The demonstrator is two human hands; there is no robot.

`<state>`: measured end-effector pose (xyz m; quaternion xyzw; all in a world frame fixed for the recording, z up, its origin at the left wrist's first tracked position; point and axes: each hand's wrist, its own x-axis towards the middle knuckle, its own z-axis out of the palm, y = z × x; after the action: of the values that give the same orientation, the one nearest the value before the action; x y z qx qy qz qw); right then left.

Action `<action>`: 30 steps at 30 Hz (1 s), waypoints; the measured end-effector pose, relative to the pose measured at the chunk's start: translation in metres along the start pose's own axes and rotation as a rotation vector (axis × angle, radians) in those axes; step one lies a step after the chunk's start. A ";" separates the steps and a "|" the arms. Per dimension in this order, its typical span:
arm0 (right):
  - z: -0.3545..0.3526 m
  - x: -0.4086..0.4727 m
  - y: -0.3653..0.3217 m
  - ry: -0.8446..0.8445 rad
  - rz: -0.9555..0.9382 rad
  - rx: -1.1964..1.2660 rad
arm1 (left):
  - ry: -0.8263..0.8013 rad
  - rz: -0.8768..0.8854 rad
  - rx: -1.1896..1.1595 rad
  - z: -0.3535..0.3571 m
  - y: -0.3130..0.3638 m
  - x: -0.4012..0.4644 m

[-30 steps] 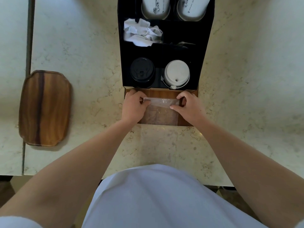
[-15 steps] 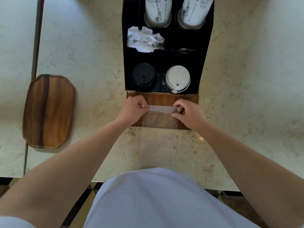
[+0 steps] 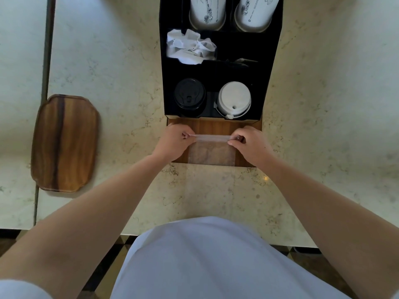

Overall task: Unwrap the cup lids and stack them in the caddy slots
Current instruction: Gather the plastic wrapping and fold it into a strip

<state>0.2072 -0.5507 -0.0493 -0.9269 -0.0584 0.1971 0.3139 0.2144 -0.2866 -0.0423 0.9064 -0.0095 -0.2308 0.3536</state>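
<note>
A clear plastic wrapper (image 3: 210, 154) hangs flat in front of the black caddy (image 3: 267, 67), stretched between my hands. My left hand (image 3: 172, 143) pinches its top left corner and my right hand (image 3: 250, 144) pinches its top right corner. The wrapper looks empty; through it I see the caddy's wooden front ledge (image 3: 213, 127) and the counter. In the caddy's near slots sit a stack of black lids (image 3: 189, 96) on the left and a stack of white lids (image 3: 234, 99) on the right.
Crumpled white wrapping (image 3: 190, 47) fills a middle slot of the caddy. Two stacks of printed paper cups (image 3: 207, 11) stand in the far slots. A wooden tray (image 3: 64, 142) lies on the marble counter (image 3: 313, 147) to the left. The counter's front edge is near my body.
The wrapper's top edge is stretched a little wider between my hands, which stay in front of the caddy. The camera view has shifted slightly.
</note>
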 end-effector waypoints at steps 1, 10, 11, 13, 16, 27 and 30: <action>0.000 0.000 0.000 0.006 -0.007 0.001 | 0.003 0.020 0.025 0.000 -0.002 -0.001; 0.002 -0.014 0.006 0.118 -0.239 -0.185 | 0.052 0.350 0.245 -0.004 -0.012 -0.010; 0.001 -0.015 0.007 0.116 -0.266 -0.225 | 0.067 0.403 0.301 -0.004 -0.013 -0.012; 0.001 -0.016 0.009 0.097 -0.326 -0.299 | 0.095 0.488 0.380 -0.005 -0.015 -0.016; -0.001 -0.020 0.014 0.066 -0.395 -0.387 | 0.102 0.544 0.445 -0.009 -0.018 -0.019; 0.001 -0.034 0.011 0.050 -0.340 -0.474 | 0.162 0.315 0.326 0.002 -0.019 -0.045; 0.000 -0.032 0.003 0.070 -0.300 -0.433 | 0.131 0.098 0.143 0.006 -0.006 -0.040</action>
<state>0.1784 -0.5610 -0.0407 -0.9597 -0.2251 0.0990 0.1359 0.1756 -0.2792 -0.0338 0.9410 -0.0471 -0.1523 0.2986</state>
